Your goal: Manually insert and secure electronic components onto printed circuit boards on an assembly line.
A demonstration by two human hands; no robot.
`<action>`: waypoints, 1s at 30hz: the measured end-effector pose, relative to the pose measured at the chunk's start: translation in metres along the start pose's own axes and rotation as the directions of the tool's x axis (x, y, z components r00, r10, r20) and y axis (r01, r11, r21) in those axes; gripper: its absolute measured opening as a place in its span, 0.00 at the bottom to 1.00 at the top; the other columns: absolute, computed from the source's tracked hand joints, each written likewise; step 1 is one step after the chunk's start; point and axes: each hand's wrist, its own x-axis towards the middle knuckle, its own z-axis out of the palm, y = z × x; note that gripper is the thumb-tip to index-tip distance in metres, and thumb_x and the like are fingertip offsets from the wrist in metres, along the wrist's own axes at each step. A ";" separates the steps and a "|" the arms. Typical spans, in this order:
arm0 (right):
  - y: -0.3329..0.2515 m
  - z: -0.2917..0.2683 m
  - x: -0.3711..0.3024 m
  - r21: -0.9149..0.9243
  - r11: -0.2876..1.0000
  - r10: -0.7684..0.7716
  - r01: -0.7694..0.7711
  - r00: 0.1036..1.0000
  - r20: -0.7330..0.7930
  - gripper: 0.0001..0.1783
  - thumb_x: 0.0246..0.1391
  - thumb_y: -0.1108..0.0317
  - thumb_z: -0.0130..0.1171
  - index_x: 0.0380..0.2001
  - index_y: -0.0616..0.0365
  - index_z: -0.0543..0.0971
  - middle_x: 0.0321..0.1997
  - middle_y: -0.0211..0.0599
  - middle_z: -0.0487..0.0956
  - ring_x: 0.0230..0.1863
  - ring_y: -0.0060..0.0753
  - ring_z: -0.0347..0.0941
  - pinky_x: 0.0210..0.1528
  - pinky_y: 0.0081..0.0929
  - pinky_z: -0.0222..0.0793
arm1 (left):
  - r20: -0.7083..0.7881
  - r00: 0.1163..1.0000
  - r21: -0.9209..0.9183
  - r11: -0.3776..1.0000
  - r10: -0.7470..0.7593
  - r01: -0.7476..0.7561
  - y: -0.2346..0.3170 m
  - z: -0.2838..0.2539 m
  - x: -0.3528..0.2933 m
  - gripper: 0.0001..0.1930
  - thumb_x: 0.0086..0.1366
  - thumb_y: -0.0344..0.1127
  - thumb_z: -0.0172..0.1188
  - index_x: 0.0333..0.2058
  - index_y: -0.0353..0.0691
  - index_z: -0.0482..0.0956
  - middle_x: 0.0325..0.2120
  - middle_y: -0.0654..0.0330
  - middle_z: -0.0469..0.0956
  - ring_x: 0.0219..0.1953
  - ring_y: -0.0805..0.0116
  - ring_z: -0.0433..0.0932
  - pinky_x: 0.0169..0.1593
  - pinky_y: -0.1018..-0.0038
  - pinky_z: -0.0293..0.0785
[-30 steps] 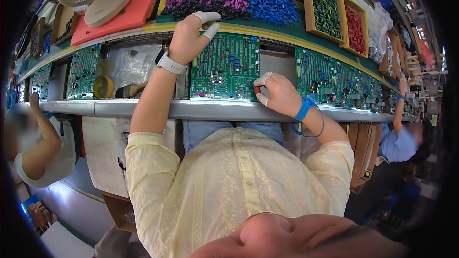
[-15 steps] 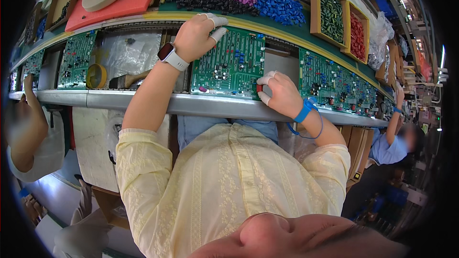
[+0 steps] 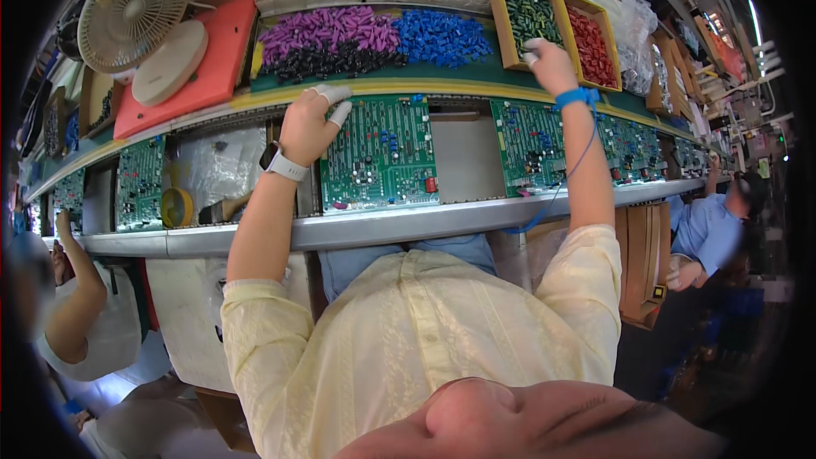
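Observation:
A green circuit board (image 3: 380,153) lies on the line in front of me, set with small blue, red and black parts. At its far left corner rests my left hand (image 3: 308,126), thumb and fingers apart, with pale covers on the fingertips. A red cylindrical component (image 3: 431,184) stands at the board's near right edge. My right hand (image 3: 554,66) reaches over a yellow box (image 3: 501,25) of green cylindrical components (image 3: 529,10). Its covered fingertips are bunched near the box's front right corner; what is between them is hidden.
Beside it is a box of red components (image 3: 591,47). Heaps of purple (image 3: 327,32), black (image 3: 331,61) and blue components (image 3: 442,38) lie behind the line. More boards (image 3: 531,144) sit to the right. A fan (image 3: 134,10) stands far left; co-workers sit at both sides.
My right hand has let go of the red component at the board's near right edge and moved up and right to the green components. My left hand stays by the board's far left corner.

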 end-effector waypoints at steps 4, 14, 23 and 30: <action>0.069 0.016 0.040 -0.126 0.971 0.216 -0.204 0.972 0.089 0.20 0.49 0.65 0.57 0.46 0.56 0.73 0.42 0.48 0.77 0.45 0.48 0.72 0.47 0.39 0.67 | -0.007 1.000 -0.015 1.000 -0.014 0.014 0.001 0.002 0.004 0.10 0.53 0.30 0.60 0.35 0.38 0.78 0.31 0.54 0.77 0.35 0.55 0.75 0.40 0.67 0.71; 0.072 0.032 0.056 -0.021 0.995 0.099 -0.098 0.994 0.048 0.17 0.50 0.66 0.57 0.45 0.54 0.73 0.43 0.50 0.75 0.46 0.53 0.69 0.48 0.43 0.66 | -0.014 0.999 -0.005 0.999 -0.041 0.041 -0.004 0.004 0.002 0.10 0.52 0.29 0.59 0.35 0.39 0.79 0.31 0.53 0.77 0.35 0.55 0.75 0.39 0.68 0.72; 0.066 0.032 0.038 0.494 0.869 0.055 0.016 0.990 -0.128 0.16 0.47 0.71 0.59 0.41 0.57 0.73 0.34 0.41 0.77 0.38 0.37 0.73 0.40 0.30 0.69 | 0.002 0.985 -0.068 0.982 -0.175 0.174 -0.004 0.002 0.001 0.10 0.53 0.29 0.59 0.36 0.38 0.78 0.33 0.53 0.78 0.36 0.55 0.76 0.41 0.68 0.72; -0.094 0.023 -0.070 0.893 0.261 -0.460 -0.367 0.766 0.449 0.16 0.47 0.78 0.53 0.43 0.59 0.70 0.35 0.36 0.75 0.32 0.26 0.73 0.37 0.23 0.70 | 0.195 0.981 -0.388 0.918 -0.011 0.088 0.068 0.005 0.017 0.15 0.54 0.25 0.58 0.43 0.39 0.75 0.40 0.55 0.74 0.41 0.58 0.74 0.45 0.69 0.71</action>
